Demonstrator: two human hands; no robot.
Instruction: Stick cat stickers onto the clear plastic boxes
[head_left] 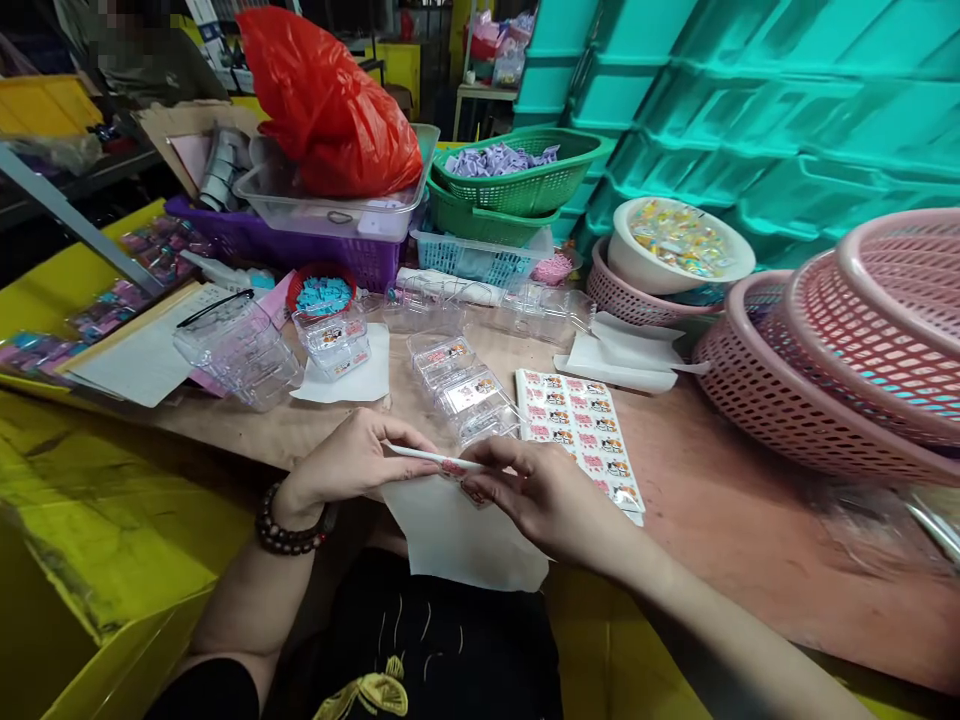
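Left hand (367, 455) and right hand (536, 490), fingertips closed, pinch a sheet (472, 540) past the table (712, 520) edge (its surface stretches rightward).

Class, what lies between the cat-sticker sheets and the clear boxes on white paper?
In the head view, another group of clear plastic boxes lies between them.

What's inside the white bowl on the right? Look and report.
Inside the white bowl is a heap of small, shiny pieces, mostly yellow and clear. Only the upper ones show; they cover the bowl's bottom and anything deeper.
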